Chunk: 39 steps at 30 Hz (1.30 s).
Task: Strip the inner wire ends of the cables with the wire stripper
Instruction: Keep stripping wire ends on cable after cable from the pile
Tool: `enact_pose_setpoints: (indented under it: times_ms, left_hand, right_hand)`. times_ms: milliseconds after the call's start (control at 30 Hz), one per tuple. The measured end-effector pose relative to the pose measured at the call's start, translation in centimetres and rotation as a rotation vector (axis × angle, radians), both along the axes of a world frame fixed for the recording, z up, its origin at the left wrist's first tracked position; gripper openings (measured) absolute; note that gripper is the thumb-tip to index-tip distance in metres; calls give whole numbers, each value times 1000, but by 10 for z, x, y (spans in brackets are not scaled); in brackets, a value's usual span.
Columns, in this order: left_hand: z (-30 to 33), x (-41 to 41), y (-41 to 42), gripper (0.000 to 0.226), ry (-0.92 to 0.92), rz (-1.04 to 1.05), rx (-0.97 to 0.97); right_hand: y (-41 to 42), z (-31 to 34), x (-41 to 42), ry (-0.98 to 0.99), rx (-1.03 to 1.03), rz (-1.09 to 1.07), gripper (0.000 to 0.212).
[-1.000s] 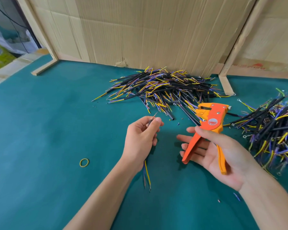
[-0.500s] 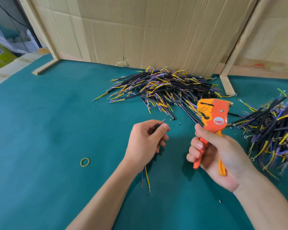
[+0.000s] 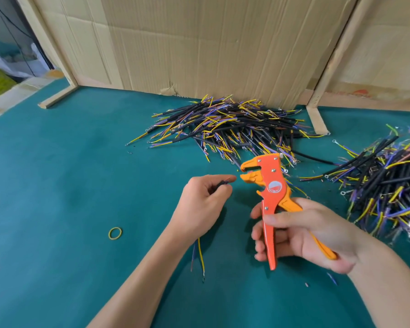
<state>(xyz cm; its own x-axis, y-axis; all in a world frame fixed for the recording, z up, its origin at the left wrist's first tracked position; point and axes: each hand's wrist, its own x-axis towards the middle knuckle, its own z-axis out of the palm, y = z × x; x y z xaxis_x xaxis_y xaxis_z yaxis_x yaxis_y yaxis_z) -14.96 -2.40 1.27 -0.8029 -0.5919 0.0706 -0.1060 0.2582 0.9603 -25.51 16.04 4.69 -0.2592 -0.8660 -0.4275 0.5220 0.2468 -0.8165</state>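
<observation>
Over at nine o'clock on the green table (image 3: 57,185), a small yellow rubber band (image 3: 115,233) lies flat, well apart from everything else. Moving in, here's the left hand (image 3: 202,204), fingers curled in, thumb and forefinger pinching one cable (image 3: 219,184) near its top end; the short wire tips poke out toward three o'clock, pointing at the tool's beak. The cable's other end hangs out below the wrist at six o'clock, blue and yellow inner wires (image 3: 199,256) trailing onto the table.

Just beside those tips, a small gap away, sits the orange wire stripper (image 3: 270,183), head up at twelve o'clock, its beak turned to nine o'clock with the two beak halves slightly parted and nothing between them. The right hand (image 3: 301,233) grips it, fingers wrapped round the red handle, thumb lying across the front, the yellow handle running back along the palm toward four o'clock.

Up at twelve o'clock, a heap of cables (image 3: 234,126) rests against the cardboard wall (image 3: 199,43). Out at three o'clock, a second heap (image 3: 388,190) spreads to the frame's edge. Down at five o'clock, a few tiny snipped bits (image 3: 331,278) lie on the table.
</observation>
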Motion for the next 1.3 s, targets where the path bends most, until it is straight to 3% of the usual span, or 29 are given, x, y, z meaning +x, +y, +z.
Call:
enact_pose_setpoints:
  times_ms: [233,600,967,1167,1300]
  left_hand:
    - [3,-1,-1,47,-35,-55,-7]
    - [8,2,0,20,-19,-125,-54]
    - [14,4,1,20,11,-171,8]
    - [12,6,-1,17,57,-190,91]
    - [7,4,-2,8,160,-66,122]
  right_hand:
    - [5,-1,-3,54,-24,133,33]
    - [1,0,1,109,-37,164,22]
    - [-5,0,6,116,-13,36,40]
    - [-5,0,6,108,-23,17,35]
    - [-3,-1,3,73,-60,20,30]
